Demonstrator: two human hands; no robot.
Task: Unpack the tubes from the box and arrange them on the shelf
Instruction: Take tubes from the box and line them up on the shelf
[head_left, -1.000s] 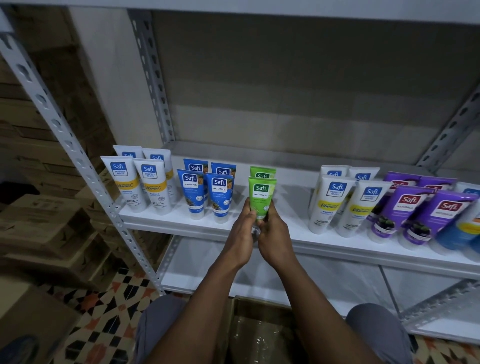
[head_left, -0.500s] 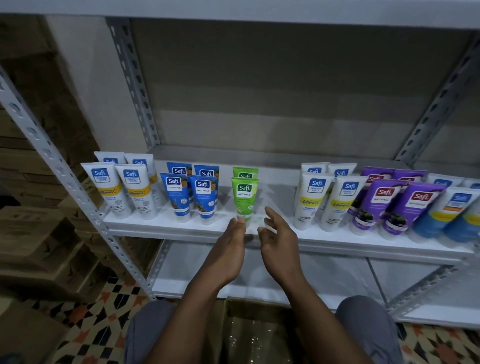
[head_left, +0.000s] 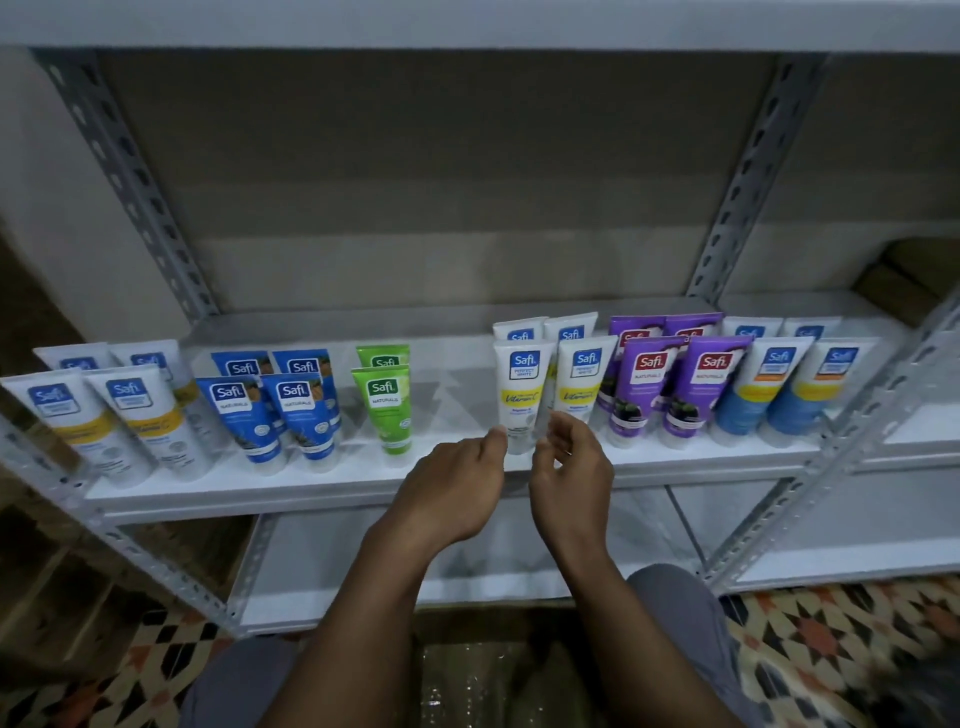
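Your left hand (head_left: 457, 483) and right hand (head_left: 571, 478) hover open, empty, at the white metal shelf (head_left: 291, 488) — green plastic tubes (head_left: 382, 410) stand cap-down, labels forward, for display.

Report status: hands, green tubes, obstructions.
Left hand empty, right hand empty, fingers loose. Green tubes upright on shelf, clear of hands. White tube at fingertips, contact unclear.

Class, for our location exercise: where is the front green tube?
The front green tube stands left of centre in the head view, on the shelf, just right of the blue tubes.
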